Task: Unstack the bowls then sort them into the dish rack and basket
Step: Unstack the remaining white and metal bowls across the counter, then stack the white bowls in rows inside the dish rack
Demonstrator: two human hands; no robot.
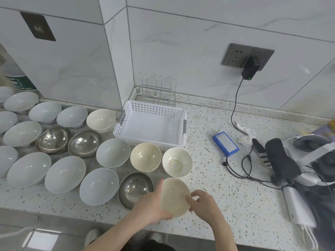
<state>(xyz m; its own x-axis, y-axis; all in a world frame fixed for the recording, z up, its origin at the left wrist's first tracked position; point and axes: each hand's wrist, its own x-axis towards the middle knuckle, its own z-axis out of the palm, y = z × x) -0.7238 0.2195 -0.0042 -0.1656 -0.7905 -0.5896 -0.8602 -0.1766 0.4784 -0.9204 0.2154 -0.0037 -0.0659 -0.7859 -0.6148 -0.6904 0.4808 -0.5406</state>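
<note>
Your left hand (150, 205) and right hand (203, 205) both grip smooth round cream bowl (174, 196); glossy steel bowl (135, 189) beside it; perforated white plastic basket (152, 122) behind; green label unreadable.

left-edge bowls (5, 120): pale ones cut by frame, only part showing
green-label cup (17, 78): far left, blurred, text unreadable
steel bowl (135, 190): near rim hidden behind left hand (152, 205)
cream bowl (175, 196): near edge covered by both hands; right hand (203, 205) fingers partly behind it
headset (315, 160): cut off at right edge
dish rack (156, 91): base hidden behind basket (152, 124)
</note>
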